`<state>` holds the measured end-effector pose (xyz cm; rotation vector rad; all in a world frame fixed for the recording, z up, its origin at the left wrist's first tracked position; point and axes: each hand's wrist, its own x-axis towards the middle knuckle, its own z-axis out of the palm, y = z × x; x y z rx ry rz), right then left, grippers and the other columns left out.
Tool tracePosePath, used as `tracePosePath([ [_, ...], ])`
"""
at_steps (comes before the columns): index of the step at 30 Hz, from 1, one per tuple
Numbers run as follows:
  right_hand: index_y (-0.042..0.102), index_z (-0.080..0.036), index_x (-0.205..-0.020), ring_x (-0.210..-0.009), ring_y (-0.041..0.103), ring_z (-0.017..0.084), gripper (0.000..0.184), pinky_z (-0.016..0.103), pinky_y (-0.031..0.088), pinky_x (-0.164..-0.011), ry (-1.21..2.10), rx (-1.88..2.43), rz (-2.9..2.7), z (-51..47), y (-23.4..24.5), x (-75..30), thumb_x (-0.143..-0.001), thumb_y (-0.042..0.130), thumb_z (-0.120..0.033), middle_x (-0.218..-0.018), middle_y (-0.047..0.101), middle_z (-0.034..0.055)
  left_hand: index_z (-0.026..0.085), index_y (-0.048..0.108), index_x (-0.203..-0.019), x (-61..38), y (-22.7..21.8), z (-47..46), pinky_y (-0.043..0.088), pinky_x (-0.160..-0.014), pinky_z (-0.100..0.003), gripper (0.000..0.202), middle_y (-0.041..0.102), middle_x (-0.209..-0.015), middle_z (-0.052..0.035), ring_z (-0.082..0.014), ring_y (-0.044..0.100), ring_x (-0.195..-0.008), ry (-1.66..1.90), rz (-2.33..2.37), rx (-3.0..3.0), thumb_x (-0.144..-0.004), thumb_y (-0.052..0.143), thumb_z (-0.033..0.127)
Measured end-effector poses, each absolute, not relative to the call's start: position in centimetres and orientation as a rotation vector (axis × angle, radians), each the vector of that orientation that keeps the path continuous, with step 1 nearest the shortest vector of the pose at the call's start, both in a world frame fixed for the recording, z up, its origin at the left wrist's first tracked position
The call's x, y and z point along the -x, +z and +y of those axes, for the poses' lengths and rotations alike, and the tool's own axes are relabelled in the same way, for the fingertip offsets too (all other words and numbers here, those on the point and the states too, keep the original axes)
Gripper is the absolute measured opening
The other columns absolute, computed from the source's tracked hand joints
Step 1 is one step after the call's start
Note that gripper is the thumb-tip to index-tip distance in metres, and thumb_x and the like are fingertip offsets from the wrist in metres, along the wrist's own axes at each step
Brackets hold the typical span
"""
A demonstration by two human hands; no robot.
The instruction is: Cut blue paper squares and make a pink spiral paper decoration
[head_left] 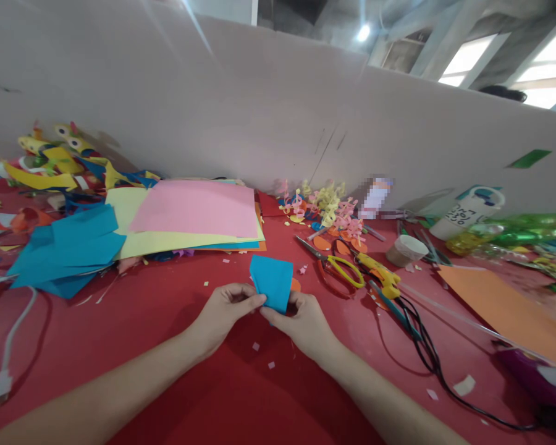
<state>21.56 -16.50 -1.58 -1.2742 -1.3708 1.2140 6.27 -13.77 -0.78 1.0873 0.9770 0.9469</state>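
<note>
A small piece of blue paper (272, 281), apparently folded, is held up over the red table between both hands. My left hand (229, 312) pinches its lower left edge between thumb and fingers. At the lower right, my right hand (306, 321) grips the same paper, its thumb across the bottom and its fingers behind. An orange paper piece (296, 285) shows partly behind the blue paper. Just beyond my right hand lie scissors (331, 266) with red and yellow handles.
Stacked pink and yellow sheets (197, 210) lie behind, with blue paper pieces (74, 247) to the left. A yellow glue gun (377, 275) with a black cord, a small cup (406, 250), an orange sheet (505, 309) and plastic bottles (528, 232) occupy the right. A white cable (16, 340) lies left.
</note>
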Motion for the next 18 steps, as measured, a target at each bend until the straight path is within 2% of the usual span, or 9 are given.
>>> tracePosePath([
  [8,0.057,-0.017,-0.055,-0.050,0.044,0.010,0.024,0.023,0.039,-0.051,1.252,1.241,-1.382,-16.38,-1.69,-21.67,-0.068,0.065,-0.036,-0.053,0.052,-0.0021,0.016,0.069,-0.065,-6.21,-1.05,-13.70,0.045,-0.074,-0.030,0.016,0.068,-0.071,-0.0036,-0.0150,0.058,-0.071,0.924,0.935,-1.007,-0.062,0.075,0.031],
  [15,0.061,-0.017,-0.058,-0.050,0.047,0.010,0.023,0.023,0.040,-0.052,1.335,1.213,-1.343,-16.36,-1.95,-21.64,-0.068,0.064,-0.037,-0.055,0.055,-0.0018,0.016,0.064,-0.053,-6.25,-0.73,-13.70,0.042,-0.061,-0.025,0.021,0.060,-0.056,0.0013,-0.0101,0.050,-0.056,0.931,0.916,-1.032,-0.062,0.075,0.031],
  [18,0.064,-0.017,-0.067,-0.056,0.053,0.012,0.019,0.024,0.043,-0.056,1.375,1.183,-1.329,-16.32,-2.13,-21.59,-0.068,0.066,-0.037,-0.062,0.060,-0.0004,0.016,0.061,-0.052,-6.21,-0.92,-13.63,0.040,-0.059,-0.024,0.024,0.057,-0.055,0.0025,-0.0095,0.048,-0.055,0.943,0.929,-1.022,-0.062,0.075,0.032],
])
